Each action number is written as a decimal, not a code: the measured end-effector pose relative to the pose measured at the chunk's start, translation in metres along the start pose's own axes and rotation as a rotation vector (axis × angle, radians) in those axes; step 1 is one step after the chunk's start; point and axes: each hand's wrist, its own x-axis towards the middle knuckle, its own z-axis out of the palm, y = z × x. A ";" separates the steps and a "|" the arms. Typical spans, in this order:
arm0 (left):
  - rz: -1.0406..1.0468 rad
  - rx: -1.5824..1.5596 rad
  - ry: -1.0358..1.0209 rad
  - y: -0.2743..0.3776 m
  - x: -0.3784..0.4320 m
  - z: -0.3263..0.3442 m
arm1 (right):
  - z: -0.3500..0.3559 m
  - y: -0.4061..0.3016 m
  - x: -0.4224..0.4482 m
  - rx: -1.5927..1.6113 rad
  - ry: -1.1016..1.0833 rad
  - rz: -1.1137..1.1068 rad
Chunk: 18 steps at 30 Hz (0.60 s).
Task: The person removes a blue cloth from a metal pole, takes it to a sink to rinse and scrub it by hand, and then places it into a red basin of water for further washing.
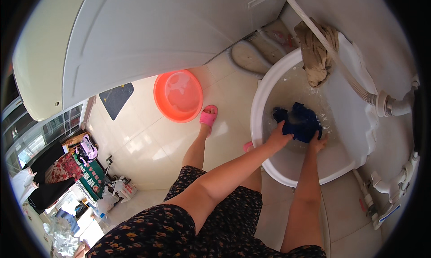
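A wet dark blue cloth (pixel 299 125) lies bunched in the water of a white basin (pixel 258 110). My left hand (pixel 281 137) grips its near left edge, the thumb and fingers pressed into the fabric. At its right edge my right hand (pixel 317 143) has hold of the cloth, with some fingers spread out at the water. Small splashes and bubbles show beside the fabric. Over the basin's far rim hangs a wet brown cloth (pixel 316 52), its lower end reaching down towards the water. The cloth's underside is hidden.
A pale ribbed hose (pixel 323 39) crosses above the basin to a wall pipe fitting (pixel 387 103). An orange tub (pixel 161 100) holding water stands on the tiled floor beside a large white appliance (pixel 151 32). Grey drain hoses (pixel 244 62) lie behind. White pipes (pixel 390 185) run low at right.
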 end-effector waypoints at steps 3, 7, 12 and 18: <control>-0.019 0.113 -0.048 -0.007 0.007 0.004 | 0.005 0.006 -0.011 -0.102 -0.247 -0.254; 0.014 0.250 0.023 -0.002 0.012 0.016 | 0.008 0.006 -0.004 0.069 -0.609 0.051; -0.144 0.064 0.196 -0.002 0.034 0.009 | -0.074 -0.132 -0.062 0.953 -0.904 0.439; -0.036 -0.168 0.361 0.025 0.048 0.006 | -0.186 -0.208 -0.111 1.378 -0.935 0.435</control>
